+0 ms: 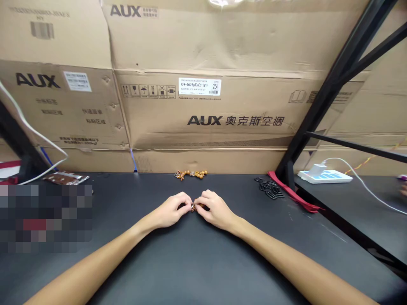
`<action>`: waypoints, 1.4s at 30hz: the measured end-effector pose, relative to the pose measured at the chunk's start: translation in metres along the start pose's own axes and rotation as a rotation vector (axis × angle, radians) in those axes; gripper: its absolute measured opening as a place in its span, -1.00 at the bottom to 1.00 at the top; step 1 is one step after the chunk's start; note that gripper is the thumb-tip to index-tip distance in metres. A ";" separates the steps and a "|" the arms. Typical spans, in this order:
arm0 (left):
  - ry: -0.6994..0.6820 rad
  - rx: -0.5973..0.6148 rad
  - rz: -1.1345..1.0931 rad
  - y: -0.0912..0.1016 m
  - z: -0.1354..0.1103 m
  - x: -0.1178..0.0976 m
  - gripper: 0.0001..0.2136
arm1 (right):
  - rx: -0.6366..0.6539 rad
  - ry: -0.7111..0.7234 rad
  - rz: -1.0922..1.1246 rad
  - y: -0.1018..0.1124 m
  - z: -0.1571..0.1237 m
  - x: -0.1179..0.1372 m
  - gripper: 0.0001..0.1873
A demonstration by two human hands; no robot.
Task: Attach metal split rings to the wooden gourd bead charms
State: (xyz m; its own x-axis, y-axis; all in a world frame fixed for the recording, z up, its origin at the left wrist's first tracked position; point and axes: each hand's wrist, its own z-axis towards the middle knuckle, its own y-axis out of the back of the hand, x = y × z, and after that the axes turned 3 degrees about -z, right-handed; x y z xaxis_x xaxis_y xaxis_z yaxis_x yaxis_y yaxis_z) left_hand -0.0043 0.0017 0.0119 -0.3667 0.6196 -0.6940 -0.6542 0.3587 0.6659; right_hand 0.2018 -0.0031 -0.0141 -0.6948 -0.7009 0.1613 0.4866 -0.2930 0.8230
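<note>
My left hand (173,208) and my right hand (213,207) meet at the middle of the black table (197,262), fingertips pinched together. Between them sits a small brown bead piece (193,207), partly hidden by the fingers of both hands. Farther back, near the cardboard wall, a string of brown wooden beads (191,173) lies on the table, apart from both hands.
Large AUX cardboard boxes (206,106) wall off the back. A pile of black rings (269,187) and a red strip (294,195) lie at right by a black metal frame (321,106). A white power strip (324,176) sits on the neighbouring table. A brown packet (65,178) lies at left.
</note>
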 end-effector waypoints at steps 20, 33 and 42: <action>0.013 -0.102 0.154 -0.005 -0.001 -0.001 -0.75 | -0.031 0.077 -0.061 0.006 -0.001 0.000 -0.79; -0.024 -0.113 0.156 -0.005 -0.002 0.003 -0.81 | -0.029 0.121 -0.070 0.005 -0.001 0.002 -0.78; -0.007 -0.126 0.176 -0.005 -0.001 0.003 -0.84 | 0.000 0.003 -0.023 0.003 -0.002 -0.004 -0.87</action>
State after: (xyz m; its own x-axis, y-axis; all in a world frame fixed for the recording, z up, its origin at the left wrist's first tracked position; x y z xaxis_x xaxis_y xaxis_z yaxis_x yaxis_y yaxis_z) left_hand -0.0030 0.0009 0.0058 -0.4783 0.6695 -0.5684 -0.6585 0.1549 0.7365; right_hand 0.2071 -0.0024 -0.0129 -0.7040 -0.6961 0.1410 0.4711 -0.3091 0.8261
